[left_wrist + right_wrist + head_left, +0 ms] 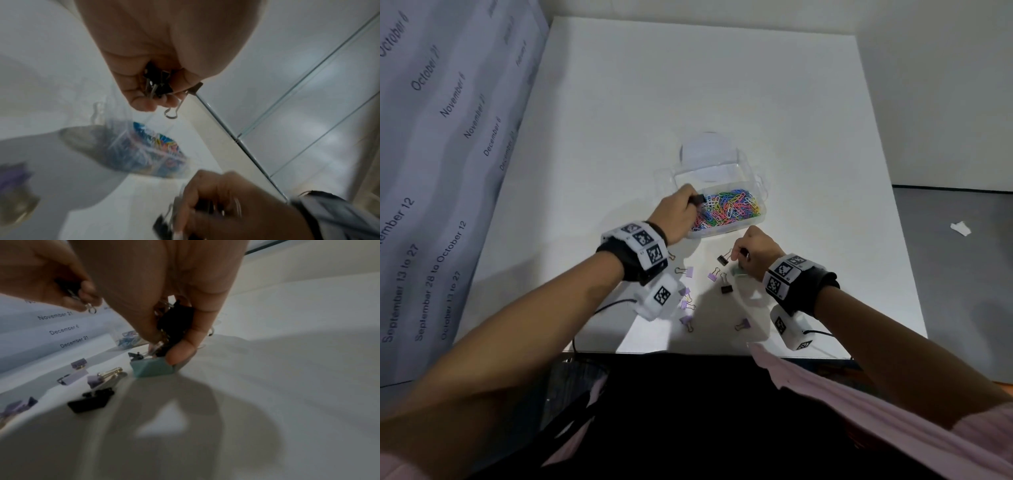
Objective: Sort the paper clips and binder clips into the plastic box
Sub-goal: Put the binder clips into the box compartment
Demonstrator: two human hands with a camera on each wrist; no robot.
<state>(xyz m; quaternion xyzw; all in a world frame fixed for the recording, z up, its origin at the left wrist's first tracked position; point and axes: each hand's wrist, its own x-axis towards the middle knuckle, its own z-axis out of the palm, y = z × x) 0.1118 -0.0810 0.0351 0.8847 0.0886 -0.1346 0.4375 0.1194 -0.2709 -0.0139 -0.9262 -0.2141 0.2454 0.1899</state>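
Observation:
A clear plastic box (760, 219) stands mid-table, its near compartment heaped with coloured paper clips (729, 209). My left hand (693, 202) hovers over the box's left edge and grips a bunch of black binder clips (158, 84). My right hand (739, 262) is low over the table in front of the box, holding black binder clips (174, 324) in its curled fingers. Its fingertips (179, 355) touch a teal binder clip (153, 368) lying on the table. Several purple binder clips (711, 276) and black binder clips (726, 288) lie loose between my wrists.
The white table (688, 85) ends close to my body at its front edge (688, 353). A printed calendar sheet (431, 137) hangs along the left side. The box's clear lid (705, 150) lies behind it. A paper scrap (960, 229) lies on the grey floor at right.

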